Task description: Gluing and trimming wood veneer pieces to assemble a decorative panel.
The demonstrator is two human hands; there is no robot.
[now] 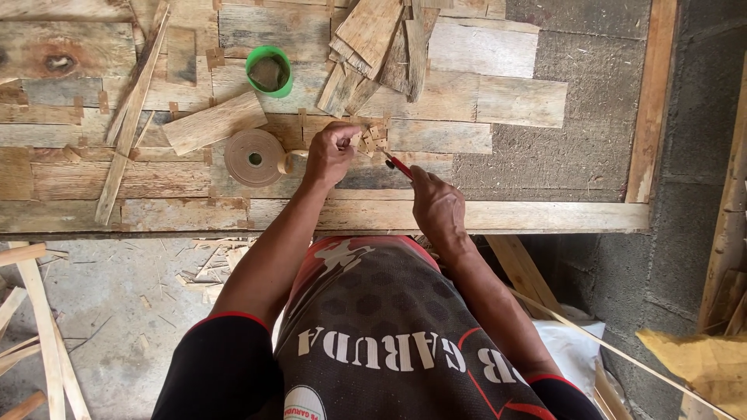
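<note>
Two hands at work over small wood chips on a plank-covered desk.
Left hand [331,152] curls its fingers onto the chips [373,140]; right hand [437,206] has closed fingers gripping a red-handled tool [398,166], tip at the chips, near a tape roll [254,157].

One view only, from a camera on the person's head, looking steeply down over the chest and forearms. It sits close, so the counter [482,216] fills the upper frame beyond the fingers [348,138]. Nearer than the fingers lies the torso, with concrete floor [117,295] off to their left.
</note>
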